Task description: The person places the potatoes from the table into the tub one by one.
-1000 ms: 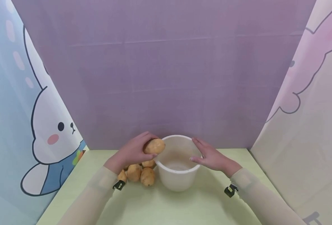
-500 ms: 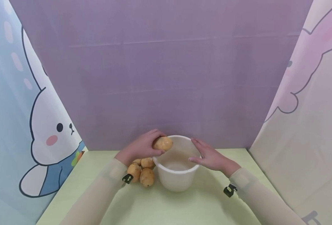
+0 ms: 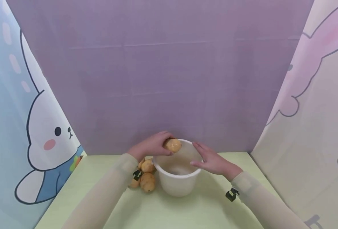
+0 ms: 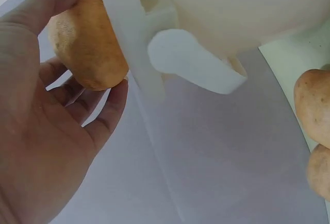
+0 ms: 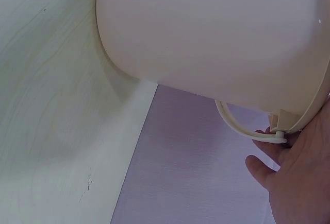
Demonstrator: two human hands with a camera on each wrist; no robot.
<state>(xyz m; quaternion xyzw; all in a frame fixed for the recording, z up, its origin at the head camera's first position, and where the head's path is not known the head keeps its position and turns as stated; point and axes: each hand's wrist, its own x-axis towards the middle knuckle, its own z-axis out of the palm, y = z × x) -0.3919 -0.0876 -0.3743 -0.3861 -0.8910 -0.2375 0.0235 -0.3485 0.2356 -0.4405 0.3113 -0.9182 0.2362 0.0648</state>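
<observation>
My left hand [image 3: 154, 146] grips a tan potato [image 3: 173, 145] at the left rim of a white plastic bucket [image 3: 177, 185], the potato overlapping the opening in the head view. In the left wrist view, thumb and fingers curl round this potato [image 4: 90, 41], close beside the rim. At the bucket's right rim rests my right hand [image 3: 213, 160], fingers fairly straight and thumb spread apart over the opening. The right wrist view shows its fingers near the joint of the bucket's handle [image 5: 240, 126]. Several more potatoes [image 3: 148, 182] lie against the bucket's left side, partly hidden by my left arm.
The pale green table [image 3: 157, 214] meets a purple cloth wall [image 3: 169, 79] just behind the bucket. Cartoon-printed cloths stand at the left [image 3: 50, 133] and right [image 3: 306, 143]. Each wrist carries a small black camera mount.
My left hand has carried the potato rightward from over the pile to the bucket's opening. The right hand has stayed at the rim. The head view has shifted slightly.
</observation>
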